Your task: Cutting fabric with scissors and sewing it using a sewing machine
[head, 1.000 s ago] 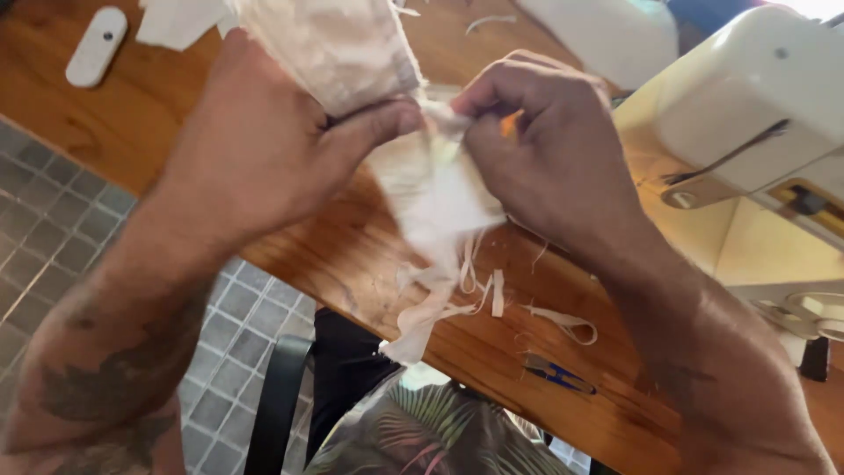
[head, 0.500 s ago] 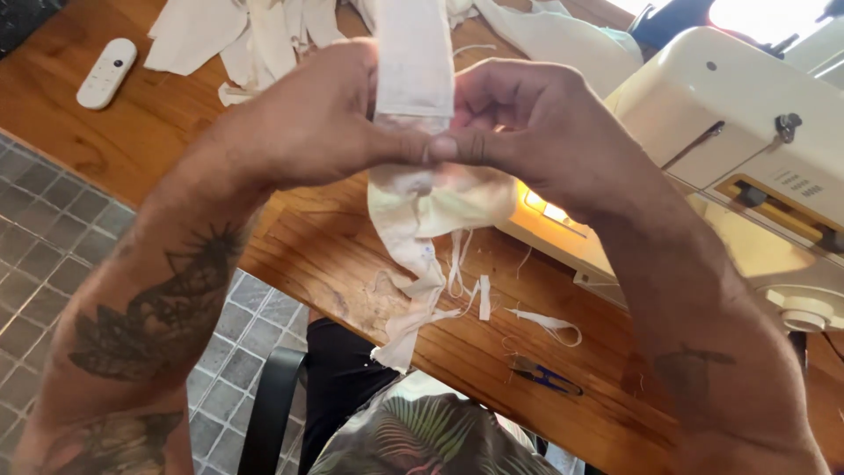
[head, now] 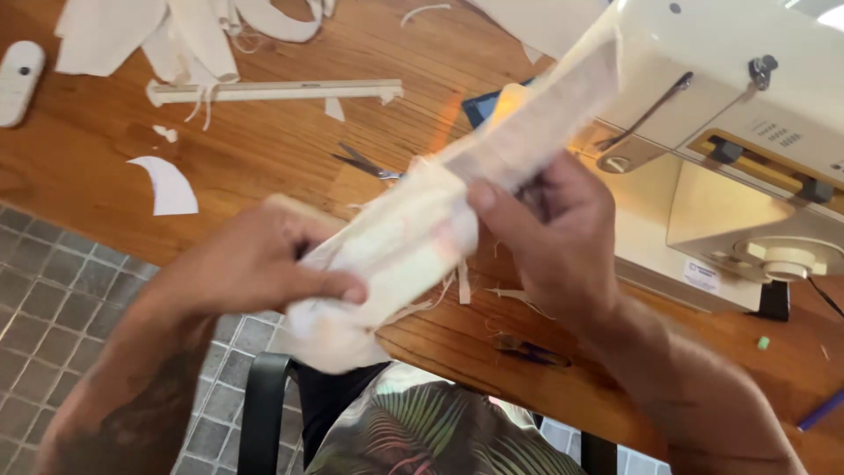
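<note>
My left hand (head: 255, 264) is closed around the lower end of a long cream fabric strip (head: 422, 224), thumb pressed across the top and fingers curled beneath, bunching the cloth into a soft wad. My right hand (head: 554, 237) pinches the same strip higher up, thumb on the near face and fingers behind — a firm hold, with nothing else in it. Between the two grips the strip runs on a slant from about 7 o'clock up toward 1 o'clock, held in the air above the table edge, its free top end rising in front of the sewing machine (head: 738, 149).

The cloth looks light and limp to me, folded or layered and fraying, with loose threads hanging below it. I judge it will sag and twist wherever it is unsupported, so holding it near both ends and keeping it taut seems the sound way to control it; it should not slip much, being matte woven stuff.

Beyond my hands, small thread snips (head: 365, 163) lie on the wooden table (head: 264, 141) at 11 o'clock. Farther out at 10 o'clock rest a pale ruler-like bar (head: 281, 90), white fabric scraps (head: 167, 35) and a curved offcut (head: 169, 186). A white remote-shaped object (head: 19, 81) sits at the far left edge — grey floor tiles (head: 61, 308) show below.
</note>
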